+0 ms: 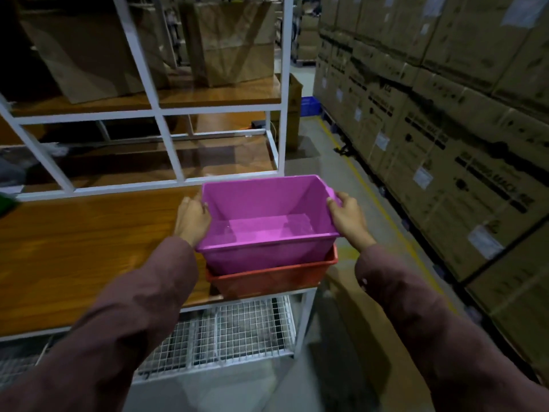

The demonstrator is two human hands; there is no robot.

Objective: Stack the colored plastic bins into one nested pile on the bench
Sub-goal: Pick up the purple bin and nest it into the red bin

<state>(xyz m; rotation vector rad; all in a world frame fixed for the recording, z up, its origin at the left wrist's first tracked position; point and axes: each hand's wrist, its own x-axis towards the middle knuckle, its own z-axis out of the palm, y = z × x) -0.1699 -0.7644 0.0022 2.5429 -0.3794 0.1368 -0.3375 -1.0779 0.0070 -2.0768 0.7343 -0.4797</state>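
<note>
A magenta plastic bin (264, 221) sits partly nested inside a red bin (276, 278) at the right end of the wooden bench (74, 257). The magenta bin rides high, with its rim well above the red rim. My left hand (191, 220) grips its left rim and my right hand (346, 217) grips its right rim, thumbs hooked over the edge. Only the near wall and rim of the red bin show. A green edge (7, 203) peeks in at the far left of the bench.
A white metal shelf frame (166, 132) rises behind the bench, holding brown paper bags (234, 40). Wire mesh (237, 328) lies under the bench. Stacked cardboard boxes (445, 120) wall the right side of a floor aisle with a yellow line. A blue crate (310, 106) sits far back.
</note>
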